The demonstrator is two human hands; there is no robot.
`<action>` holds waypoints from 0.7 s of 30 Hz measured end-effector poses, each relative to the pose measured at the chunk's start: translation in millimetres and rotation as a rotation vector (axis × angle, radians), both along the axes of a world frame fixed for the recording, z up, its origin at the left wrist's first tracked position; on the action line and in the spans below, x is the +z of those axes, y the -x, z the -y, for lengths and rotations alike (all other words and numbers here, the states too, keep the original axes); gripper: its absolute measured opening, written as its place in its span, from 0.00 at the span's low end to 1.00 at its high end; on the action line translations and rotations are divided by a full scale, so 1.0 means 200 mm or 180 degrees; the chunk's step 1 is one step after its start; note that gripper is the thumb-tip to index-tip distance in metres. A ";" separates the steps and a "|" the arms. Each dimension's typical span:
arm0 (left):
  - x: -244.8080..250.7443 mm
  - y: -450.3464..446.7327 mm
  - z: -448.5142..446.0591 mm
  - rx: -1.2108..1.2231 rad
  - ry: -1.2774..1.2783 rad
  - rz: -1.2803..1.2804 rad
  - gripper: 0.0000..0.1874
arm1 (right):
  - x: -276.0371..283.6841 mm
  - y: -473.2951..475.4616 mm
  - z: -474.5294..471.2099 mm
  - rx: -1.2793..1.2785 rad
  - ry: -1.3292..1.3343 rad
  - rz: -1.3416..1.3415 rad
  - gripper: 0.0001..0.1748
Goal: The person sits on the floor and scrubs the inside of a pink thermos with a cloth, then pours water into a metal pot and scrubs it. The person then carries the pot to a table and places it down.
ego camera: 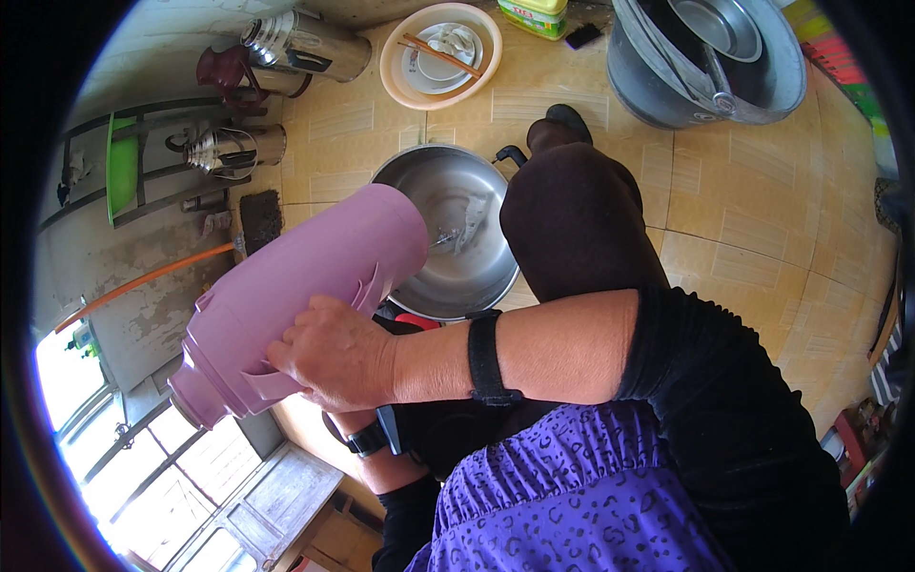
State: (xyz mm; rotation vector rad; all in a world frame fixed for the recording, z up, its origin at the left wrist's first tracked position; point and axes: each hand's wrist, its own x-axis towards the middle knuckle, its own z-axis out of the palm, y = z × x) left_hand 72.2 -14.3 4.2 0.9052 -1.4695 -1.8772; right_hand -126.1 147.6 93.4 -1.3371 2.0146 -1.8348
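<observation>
A pink plastic vacuum flask [286,264] lies slantwise across the view, its neck towards the lower left and its broad base over the rim of a round metal pan [472,282]. My right hand [332,350] grips the flask's side handle, with a black strap round the forearm. My left hand is mostly hidden behind the right one; its wrist with a black watch [368,438] shows below, so its grasp cannot be told. A crumpled whitish thing [473,218] lies inside the pan, seemingly in a little clear liquid. The pan has a black handle [511,154].
A pale basin [392,68] holds dishes and chopsticks. Metal flasks [329,50] and a dark red jug [221,75] stand left, near a brush with an orange handle [150,275]. A grey bucket [636,86] holds metal bowls. My leg [579,214] is beside the pan.
</observation>
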 end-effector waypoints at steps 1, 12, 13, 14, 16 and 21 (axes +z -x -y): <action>0.00 0.00 0.00 0.0001 -0.0007 0.0008 0.32 | 0.00 0.00 0.00 -0.0005 -0.0010 0.0000 0.15; 0.00 -0.01 0.00 -0.0003 -0.0030 0.0022 0.32 | -0.01 0.00 0.00 0.0075 0.0011 -0.0018 0.14; 0.00 -0.02 0.00 0.0004 -0.0028 0.0027 0.32 | -0.01 0.00 -0.01 0.0090 0.0002 -0.0019 0.14; 0.00 -0.02 0.00 0.0004 -0.0023 0.0019 0.32 | -0.01 0.00 0.00 0.0090 0.0001 -0.0010 0.14; 0.00 -0.02 0.00 0.0003 -0.0027 0.0029 0.32 | -0.01 0.00 0.00 0.0109 -0.0001 0.0033 0.14; 0.00 -0.03 0.00 0.0006 -0.0034 0.0033 0.31 | -0.01 0.00 0.00 0.0057 0.0038 0.0005 0.14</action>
